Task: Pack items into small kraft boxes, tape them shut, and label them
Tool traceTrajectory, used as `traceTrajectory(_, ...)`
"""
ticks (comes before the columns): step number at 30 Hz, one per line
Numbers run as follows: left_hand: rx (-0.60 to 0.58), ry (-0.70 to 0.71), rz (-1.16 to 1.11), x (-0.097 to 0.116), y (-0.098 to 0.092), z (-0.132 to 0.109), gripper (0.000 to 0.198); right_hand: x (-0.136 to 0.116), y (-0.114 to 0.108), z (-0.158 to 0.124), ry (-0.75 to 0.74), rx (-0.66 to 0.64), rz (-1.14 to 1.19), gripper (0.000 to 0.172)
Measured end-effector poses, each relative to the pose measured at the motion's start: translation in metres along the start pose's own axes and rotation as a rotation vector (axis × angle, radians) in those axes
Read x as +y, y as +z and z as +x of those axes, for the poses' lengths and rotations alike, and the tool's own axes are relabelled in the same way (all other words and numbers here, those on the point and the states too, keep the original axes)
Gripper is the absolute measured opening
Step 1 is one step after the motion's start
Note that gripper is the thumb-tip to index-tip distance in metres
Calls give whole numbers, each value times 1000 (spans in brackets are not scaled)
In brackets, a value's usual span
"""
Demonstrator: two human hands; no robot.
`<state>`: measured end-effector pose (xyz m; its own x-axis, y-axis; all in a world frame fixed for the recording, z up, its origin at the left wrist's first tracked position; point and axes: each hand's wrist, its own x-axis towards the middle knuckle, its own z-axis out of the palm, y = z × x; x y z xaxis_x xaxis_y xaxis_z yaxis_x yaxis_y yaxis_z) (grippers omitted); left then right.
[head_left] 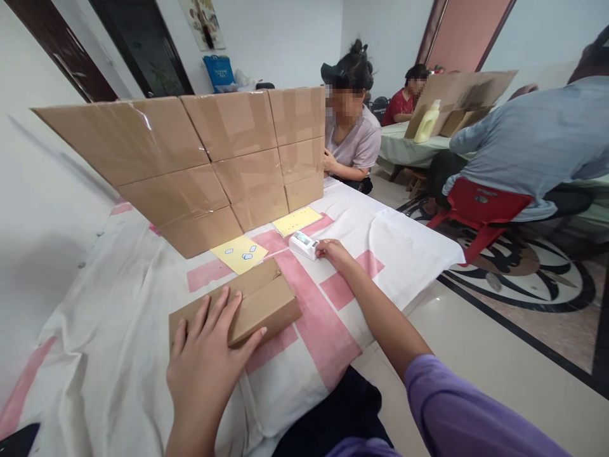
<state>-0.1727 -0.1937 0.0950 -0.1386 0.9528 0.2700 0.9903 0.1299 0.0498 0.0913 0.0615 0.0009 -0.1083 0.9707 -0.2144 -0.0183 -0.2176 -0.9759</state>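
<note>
My left hand (209, 343) lies spread on top of a closed, flat cardboard box (259, 295), with the thumb along its near edge. Farther off, my right hand (333, 252) has its fingers pinched at the near right end of a small white device (303, 244) with a screen. The device rests on the tablecloth; its exact kind I cannot make out. Behind the box is a yellow card (238, 255) bearing several small white pieces with dark outlines. Another yellow card (297, 221), with small dark marks, lies just beyond the device.
A wall of taped cardboard boxes (242, 127) stands across the back of the cloth-covered table (133, 355). One person (354, 133) sits behind it. To the right are a person on a red chair (485, 206) and another table with a pale yellow bottle (427, 122).
</note>
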Motion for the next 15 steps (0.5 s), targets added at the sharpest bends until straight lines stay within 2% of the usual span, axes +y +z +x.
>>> traceTrajectory(5, -12, -3, 0, 0, -2, 2, 69, 7, 3, 1, -1, 50, -32, 22)
traceTrajectory(8, 3, 6, 13, -2, 0, 1, 68, 2, 5, -8, -49, 86, -26, 20)
traceTrajectory(12, 49, 22, 30, 6, 5, 0, 69, -17, 6, -35, -143, 160, 5, 29)
traceTrajectory(15, 51, -24, 38, 16, -1, 3, 66, -32, 6, -64, -228, 158, 31, 31)
